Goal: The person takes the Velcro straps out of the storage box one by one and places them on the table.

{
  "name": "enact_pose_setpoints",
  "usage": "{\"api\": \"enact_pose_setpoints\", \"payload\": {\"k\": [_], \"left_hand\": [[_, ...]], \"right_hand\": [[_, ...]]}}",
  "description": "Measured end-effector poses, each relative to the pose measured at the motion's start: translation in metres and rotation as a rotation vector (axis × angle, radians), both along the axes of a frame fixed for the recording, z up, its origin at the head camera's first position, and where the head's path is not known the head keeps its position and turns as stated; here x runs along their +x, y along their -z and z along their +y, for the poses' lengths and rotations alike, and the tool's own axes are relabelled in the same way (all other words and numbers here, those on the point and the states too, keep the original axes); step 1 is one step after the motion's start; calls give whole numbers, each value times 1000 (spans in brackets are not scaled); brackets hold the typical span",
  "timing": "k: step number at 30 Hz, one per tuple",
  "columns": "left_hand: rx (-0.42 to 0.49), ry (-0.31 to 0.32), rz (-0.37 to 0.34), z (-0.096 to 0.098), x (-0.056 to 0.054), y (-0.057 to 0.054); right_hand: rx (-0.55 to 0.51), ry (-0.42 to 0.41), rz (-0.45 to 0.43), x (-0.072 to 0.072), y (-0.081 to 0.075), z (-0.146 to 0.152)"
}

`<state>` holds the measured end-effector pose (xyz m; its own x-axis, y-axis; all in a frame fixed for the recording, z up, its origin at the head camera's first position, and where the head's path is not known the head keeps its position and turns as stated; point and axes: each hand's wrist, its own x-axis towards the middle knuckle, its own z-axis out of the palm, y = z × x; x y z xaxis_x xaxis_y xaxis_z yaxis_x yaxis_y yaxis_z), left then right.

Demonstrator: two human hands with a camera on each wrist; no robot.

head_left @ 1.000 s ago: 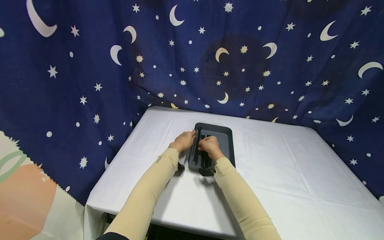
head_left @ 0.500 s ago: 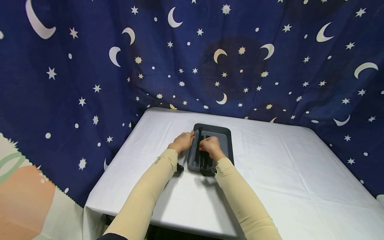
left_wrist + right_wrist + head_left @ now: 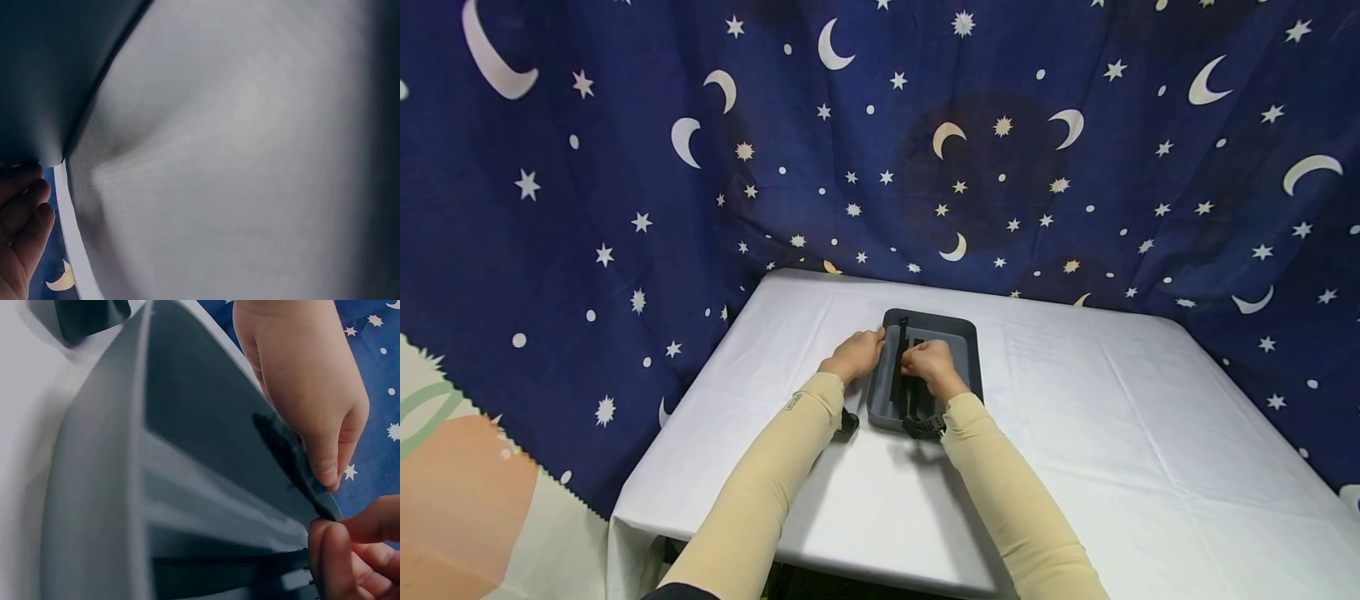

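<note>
A dark grey rectangular tray [image 3: 976, 354] lies on the table. My left hand [image 3: 859, 354] grips its left rim, thumb and fingertips at the edge, also seen in the right wrist view. My right hand [image 3: 931, 365] reaches over the tray, pinching a long thin black strip [image 3: 281, 450] between thumb and fingers. In the head view this strip [image 3: 897, 367] stands out along the tray's left part. Further dark strips [image 3: 206, 578] lie on the tray floor, partly hidden under the right hand. What kind of thing the strips are I cannot tell.
A white cloth [image 3: 1112, 433] covers the table. Behind it hangs a dark blue curtain [image 3: 820, 133] with moons and stars. A black wrist camera [image 3: 922, 427] on the right arm hangs over the tray's near edge; another [image 3: 848, 423] is under the left forearm.
My right hand has shifted slightly to the right with the black strip, which now sits farther from the tray's left wall. The left hand stays on the rim.
</note>
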<state>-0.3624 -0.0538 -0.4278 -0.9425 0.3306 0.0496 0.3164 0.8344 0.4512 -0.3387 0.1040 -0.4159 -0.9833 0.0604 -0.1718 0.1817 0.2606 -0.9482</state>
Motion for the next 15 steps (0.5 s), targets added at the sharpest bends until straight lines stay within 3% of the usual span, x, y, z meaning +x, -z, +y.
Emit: {"api": "enact_pose_setpoints", "payload": {"k": [7,15], "left_hand": [[15,-15,-23,1,0,0],[5,-17,-1,1,0,1]], "right_hand": [[22,-20,-5,-1,-2,5],[55,-13,18,-1,-9,16]]}}
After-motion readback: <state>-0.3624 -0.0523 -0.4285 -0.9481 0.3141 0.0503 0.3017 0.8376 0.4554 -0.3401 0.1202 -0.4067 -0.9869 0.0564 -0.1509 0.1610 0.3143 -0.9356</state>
